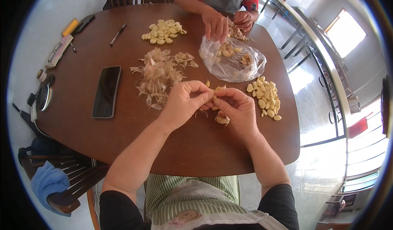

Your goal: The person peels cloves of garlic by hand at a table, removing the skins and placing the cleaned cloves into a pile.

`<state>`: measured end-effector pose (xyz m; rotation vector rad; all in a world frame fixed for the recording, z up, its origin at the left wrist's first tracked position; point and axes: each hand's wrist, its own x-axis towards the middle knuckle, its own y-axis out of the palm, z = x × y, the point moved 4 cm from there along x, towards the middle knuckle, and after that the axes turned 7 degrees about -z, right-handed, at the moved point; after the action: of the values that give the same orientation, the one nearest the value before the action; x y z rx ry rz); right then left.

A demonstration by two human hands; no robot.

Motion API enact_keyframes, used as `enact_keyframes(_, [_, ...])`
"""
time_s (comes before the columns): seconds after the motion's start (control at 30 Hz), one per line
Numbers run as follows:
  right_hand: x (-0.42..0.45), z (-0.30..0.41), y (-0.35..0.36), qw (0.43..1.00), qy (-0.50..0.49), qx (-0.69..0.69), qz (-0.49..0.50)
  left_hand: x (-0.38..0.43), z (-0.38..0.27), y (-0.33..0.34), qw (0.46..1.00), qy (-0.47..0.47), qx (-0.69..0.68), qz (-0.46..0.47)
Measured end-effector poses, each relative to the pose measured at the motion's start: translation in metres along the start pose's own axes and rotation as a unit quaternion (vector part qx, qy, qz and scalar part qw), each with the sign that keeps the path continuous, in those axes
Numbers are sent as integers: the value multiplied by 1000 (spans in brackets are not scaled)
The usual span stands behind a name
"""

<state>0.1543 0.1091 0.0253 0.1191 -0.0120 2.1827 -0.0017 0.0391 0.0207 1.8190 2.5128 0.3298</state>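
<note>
Between the fingertips of my left hand (190,102) and my right hand (236,107) is a small garlic clove (214,97), pinched from both sides and partly hidden by the fingers. Just below them, unpeeled garlic (222,118) lies on the wooden table (196,156). A heap of dry garlic skins (159,73) sits beyond my left hand. To the right of my right hand is a pile of peeled garlic cloves (266,95). An open clear plastic bag (212,61) with unpeeled cloves (227,50) inside lies beyond both hands.
Across the table, another person's hand (216,24) reaches over the bag, near more skins (235,33) and a second pile of peeled cloves (162,32). On the left lie a smartphone (106,92), a pen (118,34) and a notebook with glasses (59,50). A blue cloth (49,182) hangs on a chair.
</note>
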Motion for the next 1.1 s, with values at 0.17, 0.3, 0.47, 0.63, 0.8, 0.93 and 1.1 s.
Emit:
enact_keyframes(0.17, [1,-3,0,1000,5,8,6,-2,0,4,999,13,33,-16])
enact_keyframes(0.3, [2,-3,2,1000,12,28,-2,-2,6,3,994,37,90,-43])
enact_keyframes(0.47, [6,-4,-7,991,39,117,-42,-3,1,2,996,36,37,-78])
enact_keyframes(0.63, [9,-5,-13,988,41,143,-36,-2,-5,2,991,60,101,-68])
enact_keyframes(0.8, [8,-8,-10,988,38,145,-22,-8,-14,13,976,144,155,-52])
enact_keyframes(0.93, [8,-10,-8,990,46,135,-19,-6,-6,8,966,168,188,-63])
enact_keyframes(1.1, [8,-9,-10,994,42,97,-29,-4,-2,7,967,164,189,-57])
